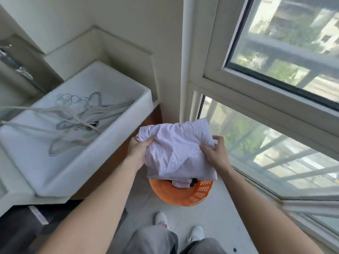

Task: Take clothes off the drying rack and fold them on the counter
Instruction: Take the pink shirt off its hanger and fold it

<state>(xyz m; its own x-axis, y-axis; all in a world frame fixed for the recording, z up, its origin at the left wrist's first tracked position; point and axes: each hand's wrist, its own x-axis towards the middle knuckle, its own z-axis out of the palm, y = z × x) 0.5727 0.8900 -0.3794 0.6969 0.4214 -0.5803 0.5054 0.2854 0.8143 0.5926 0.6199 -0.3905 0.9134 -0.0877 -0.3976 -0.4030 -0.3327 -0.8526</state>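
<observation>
My left hand (136,150) and right hand (214,153) each clutch an edge of a crumpled pale lilac garment (176,149), soft and creased, held above an orange plastic basket (183,194) with a perforated wall. The cloth hides most of the basket's contents; something white and something dark peek out. Far left, blurred grey hangers (73,116) lie in a white rectangular sink (113,149).

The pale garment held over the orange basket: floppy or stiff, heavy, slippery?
Probably floppy: the pale garment creases and sags between the left hand and right hand, its lower edge drooping toward the orange basket. Likely light: it looks like thin cloth, held by its edges alone. Unlikely to slip; the bunched fabric gives both hands folds to pinch.
</observation>
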